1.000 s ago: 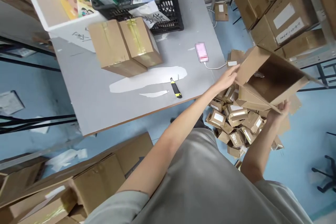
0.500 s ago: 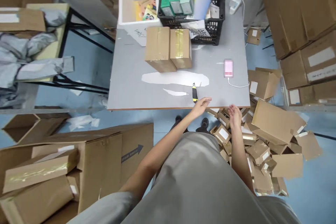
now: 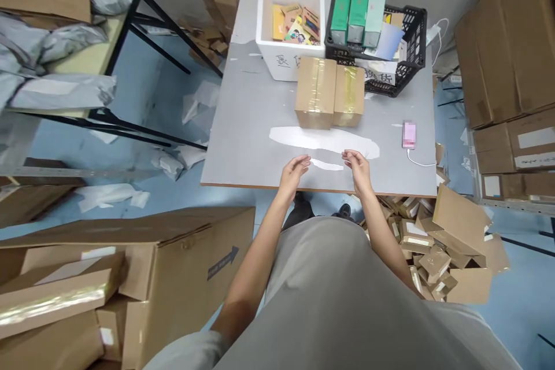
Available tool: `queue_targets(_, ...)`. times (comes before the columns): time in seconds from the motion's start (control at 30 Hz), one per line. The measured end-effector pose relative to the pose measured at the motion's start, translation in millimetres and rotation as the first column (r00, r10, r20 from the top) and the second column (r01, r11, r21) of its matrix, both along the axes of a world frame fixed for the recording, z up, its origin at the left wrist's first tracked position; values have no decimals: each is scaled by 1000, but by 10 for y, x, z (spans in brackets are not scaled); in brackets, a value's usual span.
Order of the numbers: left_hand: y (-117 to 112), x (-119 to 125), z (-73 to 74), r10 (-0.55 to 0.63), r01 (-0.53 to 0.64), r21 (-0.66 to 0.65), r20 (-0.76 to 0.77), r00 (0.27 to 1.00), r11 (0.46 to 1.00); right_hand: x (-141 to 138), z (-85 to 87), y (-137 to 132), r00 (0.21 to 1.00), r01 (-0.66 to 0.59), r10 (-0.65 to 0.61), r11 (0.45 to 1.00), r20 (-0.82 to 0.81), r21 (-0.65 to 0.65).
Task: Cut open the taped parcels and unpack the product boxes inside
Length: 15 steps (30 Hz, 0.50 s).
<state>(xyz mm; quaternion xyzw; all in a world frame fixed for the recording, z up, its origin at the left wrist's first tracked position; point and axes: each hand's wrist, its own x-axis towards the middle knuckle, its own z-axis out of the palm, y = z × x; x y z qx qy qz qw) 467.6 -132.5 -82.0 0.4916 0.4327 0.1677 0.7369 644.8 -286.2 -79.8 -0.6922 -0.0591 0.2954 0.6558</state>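
Observation:
Both my hands hover over the near edge of the grey table. My left hand has its fingers apart and slightly curved, holding nothing. My right hand has its fingers curled down at the right end of a small white paper strip; what lies under them is hidden. A longer white strip lies just beyond the hands. Two taped brown cartons stand side by side further back.
A pink phone on a white cable lies at the table's right. A white foam box and a black crate stand at the back. Small cartons and an emptied carton litter the floor at right. Large cartons stand at left.
I let go of the open carton I was tipping at the right; it now lies on the floor. Both hands came to the table's near edge, and the black-and-yellow knife is no longer visible.

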Motion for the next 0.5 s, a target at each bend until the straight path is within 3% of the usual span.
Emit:
queue_targets(0.23, 914, -139, 14, -44, 45, -10, 55, 998, 999, -252, 62, 785, 996, 71, -68, 996, 65, -49)
queue_targets(0.37, 1244, 77, -22, -86, 84, 39, 57, 995, 996, -188, 1, 1073, 991, 109, -102, 991, 87, -77)
queue_targets(0.5, 1444, 471, -68, -110, 109, 40, 37, 993, 993, 110, -142, 1305, 981, 186, -175, 972, 87, -142)
